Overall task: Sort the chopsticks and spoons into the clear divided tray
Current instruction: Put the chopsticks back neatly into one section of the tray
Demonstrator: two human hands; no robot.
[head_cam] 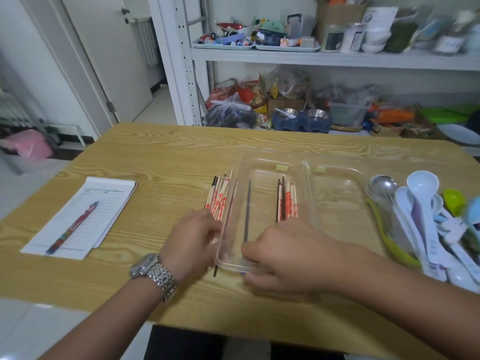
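Observation:
A clear divided tray (337, 175) lies on the wooden table. Several chopsticks (287, 201) rest in its left compartment; its right compartment holds nothing. My right hand (288, 258) is at the tray's near edge, its fingers pinched on a dark chopstick (248, 203) that lies inside the left compartment. My left hand (193, 239) rests on the near ends of a loose pile of chopsticks (219, 196) just left of the tray; whether it grips one is unclear. A heap of spoons (420, 216), metal and plastic, lies right of the tray.
A notepad (104, 201) with a red pen (71, 228) on it lies at the table's left. White shelving (285, 58) crowded with containers and bags stands behind the table. A watch sits on my left wrist.

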